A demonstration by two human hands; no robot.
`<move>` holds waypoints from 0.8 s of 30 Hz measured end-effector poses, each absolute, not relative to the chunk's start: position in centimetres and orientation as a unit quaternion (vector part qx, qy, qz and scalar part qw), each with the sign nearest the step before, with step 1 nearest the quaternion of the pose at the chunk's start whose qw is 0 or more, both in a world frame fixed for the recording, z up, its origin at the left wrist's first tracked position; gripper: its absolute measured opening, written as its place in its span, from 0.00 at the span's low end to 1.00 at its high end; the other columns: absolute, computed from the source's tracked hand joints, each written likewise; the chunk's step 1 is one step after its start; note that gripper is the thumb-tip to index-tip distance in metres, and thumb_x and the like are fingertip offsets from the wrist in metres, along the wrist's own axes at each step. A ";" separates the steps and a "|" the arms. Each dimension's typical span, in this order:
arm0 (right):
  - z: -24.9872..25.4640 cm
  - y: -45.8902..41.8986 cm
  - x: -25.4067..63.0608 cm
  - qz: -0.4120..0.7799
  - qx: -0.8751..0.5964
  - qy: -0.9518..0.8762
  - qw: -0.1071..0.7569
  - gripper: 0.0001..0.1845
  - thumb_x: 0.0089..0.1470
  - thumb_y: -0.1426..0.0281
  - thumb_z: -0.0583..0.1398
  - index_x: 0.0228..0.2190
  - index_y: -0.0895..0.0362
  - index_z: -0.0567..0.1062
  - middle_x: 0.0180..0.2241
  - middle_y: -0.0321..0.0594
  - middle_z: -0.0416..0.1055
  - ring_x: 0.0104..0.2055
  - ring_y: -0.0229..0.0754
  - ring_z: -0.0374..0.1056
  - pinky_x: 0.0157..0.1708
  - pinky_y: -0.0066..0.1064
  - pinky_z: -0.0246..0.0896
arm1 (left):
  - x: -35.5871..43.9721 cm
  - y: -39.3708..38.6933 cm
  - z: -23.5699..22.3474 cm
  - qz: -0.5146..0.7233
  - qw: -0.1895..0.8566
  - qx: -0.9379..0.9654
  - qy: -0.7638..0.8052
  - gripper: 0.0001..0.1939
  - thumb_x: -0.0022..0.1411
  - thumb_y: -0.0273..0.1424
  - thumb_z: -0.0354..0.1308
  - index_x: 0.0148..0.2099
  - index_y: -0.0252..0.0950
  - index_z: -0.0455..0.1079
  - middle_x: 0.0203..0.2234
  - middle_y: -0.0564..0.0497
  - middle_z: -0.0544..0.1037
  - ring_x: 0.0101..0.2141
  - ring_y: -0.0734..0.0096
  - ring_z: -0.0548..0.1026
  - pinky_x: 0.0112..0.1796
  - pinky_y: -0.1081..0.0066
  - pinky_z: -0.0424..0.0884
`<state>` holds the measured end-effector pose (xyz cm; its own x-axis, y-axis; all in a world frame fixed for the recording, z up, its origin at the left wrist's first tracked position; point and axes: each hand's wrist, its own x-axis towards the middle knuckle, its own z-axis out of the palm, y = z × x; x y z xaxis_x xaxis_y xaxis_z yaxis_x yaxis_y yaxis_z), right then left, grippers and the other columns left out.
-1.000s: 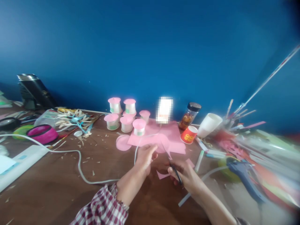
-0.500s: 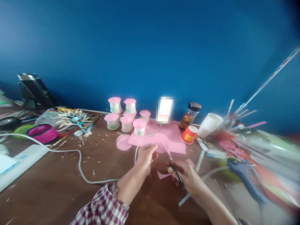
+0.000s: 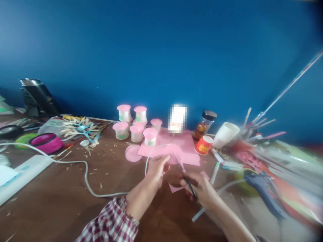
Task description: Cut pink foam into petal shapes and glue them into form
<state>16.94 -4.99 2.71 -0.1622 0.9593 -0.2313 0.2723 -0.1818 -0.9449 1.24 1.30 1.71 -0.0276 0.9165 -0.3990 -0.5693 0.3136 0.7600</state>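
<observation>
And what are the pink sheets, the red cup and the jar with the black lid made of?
Pink sheets: probably paper or thin card; they look flat, matt and thin-edged. Red cup: likely paper, with smooth, printed sides. Jar: see-through, so glass or clear plastic; I can't tell which. Its lid: perhaps plastic, black with a slight sheen.

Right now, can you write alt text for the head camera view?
A person's right hand holds a dark-handled cutting tool, probably scissors, at pink paper beside the left hand. Pink-topped cups and a red cup stand beyond, before a blue wall.
</observation>
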 end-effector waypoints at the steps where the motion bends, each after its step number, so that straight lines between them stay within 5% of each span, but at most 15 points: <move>1: 2.8 -5.0 16.9 0.527 -0.558 -0.551 0.327 0.24 0.47 0.54 0.64 0.37 0.61 0.74 0.15 0.28 0.60 0.15 0.32 0.56 0.14 0.23 0.52 | 1.2 1.3 1.7 0.554 0.671 0.188 0.455 0.13 0.39 0.32 0.70 0.24 0.32 0.70 0.17 0.56 0.69 0.20 0.82 0.67 0.24 0.78 0.63; 14: 2.7 -4.8 17.1 0.489 -0.561 -0.585 0.321 0.22 0.48 0.56 0.62 0.39 0.59 0.73 0.16 0.29 0.62 0.16 0.34 0.58 0.16 0.25 0.55 | 1.1 1.4 2.2 0.567 0.663 0.174 0.456 0.13 0.39 0.31 0.70 0.24 0.32 0.69 0.17 0.55 0.69 0.19 0.81 0.67 0.23 0.79 0.63; 21: 3.2 -4.0 19.5 0.131 -0.690 -0.675 0.229 0.10 0.48 0.65 0.60 0.35 0.52 0.69 0.25 0.34 0.72 0.25 0.42 0.67 0.24 0.27 0.52 | 0.3 2.0 2.0 0.598 0.630 0.170 0.464 0.11 0.43 0.31 0.67 0.27 0.34 0.69 0.20 0.57 0.70 0.21 0.82 0.68 0.26 0.78 0.64; 24: 3.1 -3.6 20.7 0.083 -0.718 -0.667 0.182 0.09 0.49 0.67 0.58 0.35 0.52 0.68 0.27 0.36 0.74 0.27 0.43 0.70 0.25 0.27 0.52 | 0.2 2.1 1.9 0.591 0.624 0.193 0.474 0.10 0.43 0.30 0.66 0.26 0.34 0.67 0.19 0.58 0.68 0.20 0.82 0.67 0.25 0.78 0.64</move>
